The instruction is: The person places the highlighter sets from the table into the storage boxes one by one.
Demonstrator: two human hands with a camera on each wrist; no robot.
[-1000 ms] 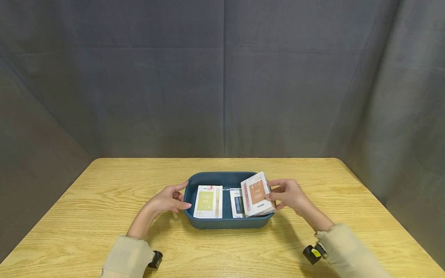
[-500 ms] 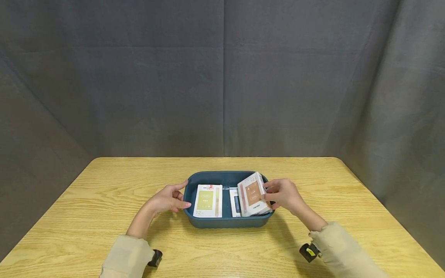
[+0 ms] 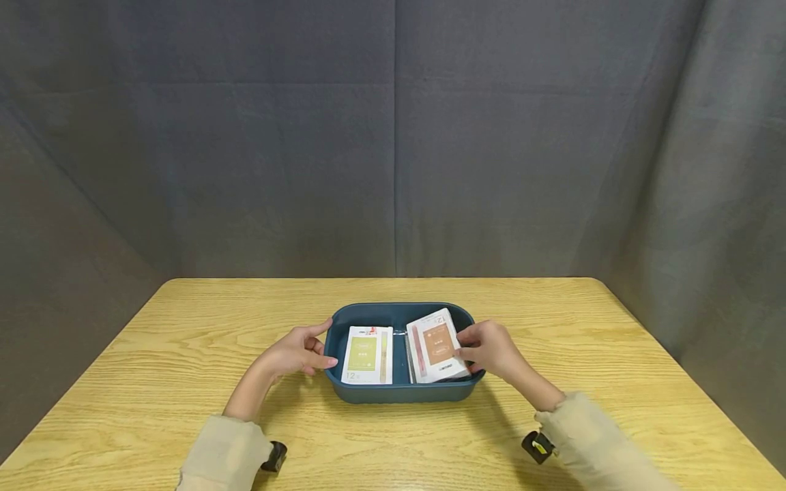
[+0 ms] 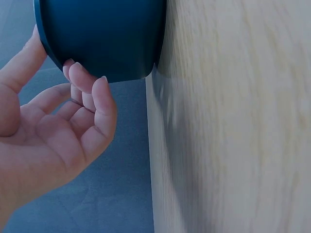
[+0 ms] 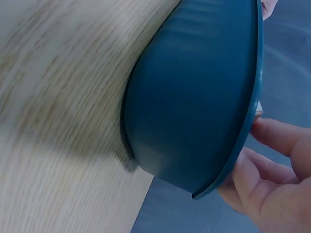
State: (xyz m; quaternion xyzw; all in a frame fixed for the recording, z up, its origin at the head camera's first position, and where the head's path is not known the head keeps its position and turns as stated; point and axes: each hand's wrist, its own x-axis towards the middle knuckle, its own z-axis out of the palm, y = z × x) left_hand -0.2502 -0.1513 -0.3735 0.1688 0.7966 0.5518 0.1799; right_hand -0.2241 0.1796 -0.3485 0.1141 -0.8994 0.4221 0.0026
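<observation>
A dark blue plastic bin [image 3: 405,394] stands on the table in the head view. My left hand [image 3: 293,353] grips its left end, the thumb and curled fingers at the rim, as the left wrist view also shows. My right hand [image 3: 492,351] pinches the right edge of a white box with an orange-brown label [image 3: 439,343], lying slightly turned inside the right half of the bin. In the right wrist view only a corner of the box [image 5: 258,108] shows past the bin's wall. Flat in the left half lies a white box with a yellow-green label [image 3: 364,356].
The light wooden table [image 3: 202,354] reaches out on all sides of the bin. Behind it and at both sides hang grey curtains [image 3: 393,150]. A narrow divider [image 3: 400,348] runs between the bin's two halves.
My right hand has moved left and the orange-labelled box with it, lowered and less tilted, now covering the white box with a dark panel beneath. My left hand has stayed at the bin.
</observation>
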